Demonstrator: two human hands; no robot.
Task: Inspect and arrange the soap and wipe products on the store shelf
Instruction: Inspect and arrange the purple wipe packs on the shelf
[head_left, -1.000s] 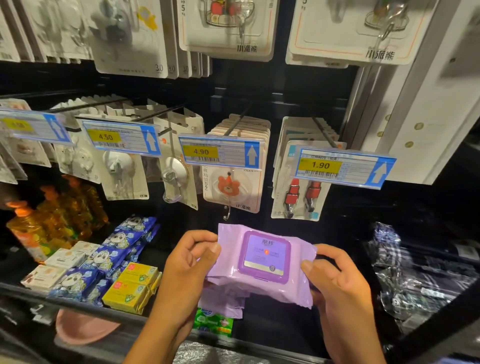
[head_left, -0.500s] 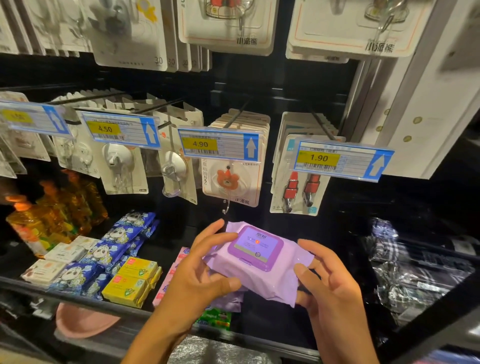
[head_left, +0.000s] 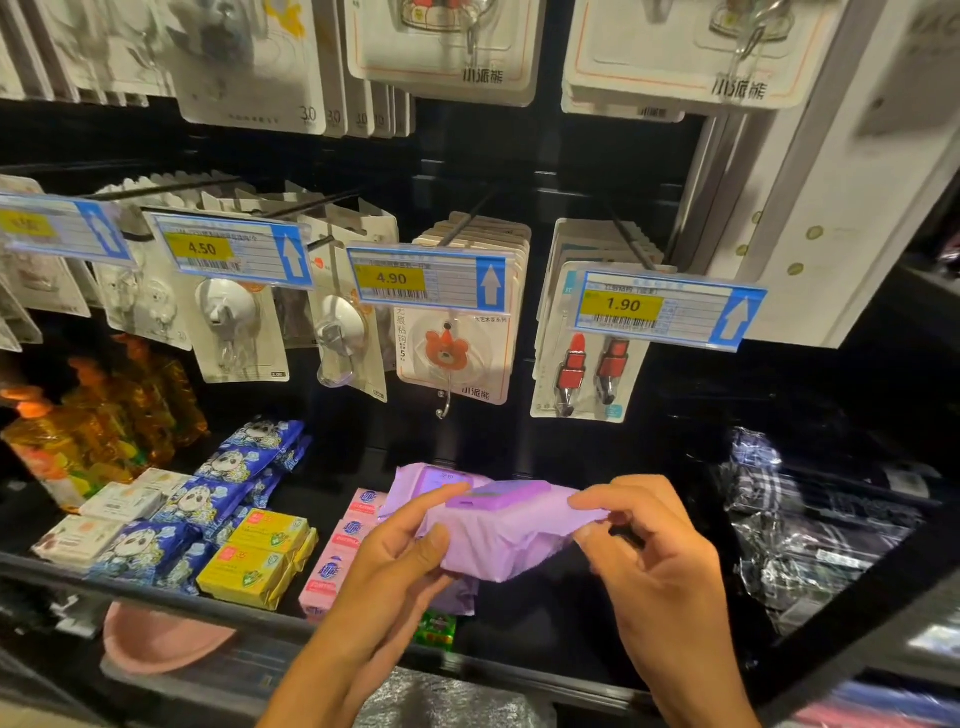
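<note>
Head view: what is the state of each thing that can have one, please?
purple wipe pack, held above the shelf, tilted, lid down
left hand, grips the pack's left end
right hand, pinches the pack's right end
second purple pack, lies behind it, lid up
yellow soap boxes, lie at the shelf front

Carded goods hang on pegs along the far wall in two rows, the upper cards (head_left: 447, 47) cut off by the top edge. Four blue-edged price tags front the lower row: a blurred tag (head_left: 57, 228) at far left, then the 4.50 tag (head_left: 228, 249), the 4.90 tag (head_left: 426, 280) and the 1.90 tag (head_left: 665, 309). Under the 4.50 tag hangs a white suction-hook card (head_left: 234, 332), under the 4.90 tag an orange bear hook card (head_left: 452, 358), and under the 1.90 tag a red clip card (head_left: 587, 379). A white panel (head_left: 831, 182) stands at the far right, with plastic-wrapped plaid bundles (head_left: 789, 519) below it. A pink basin (head_left: 161, 639) sits low at near left.
</note>
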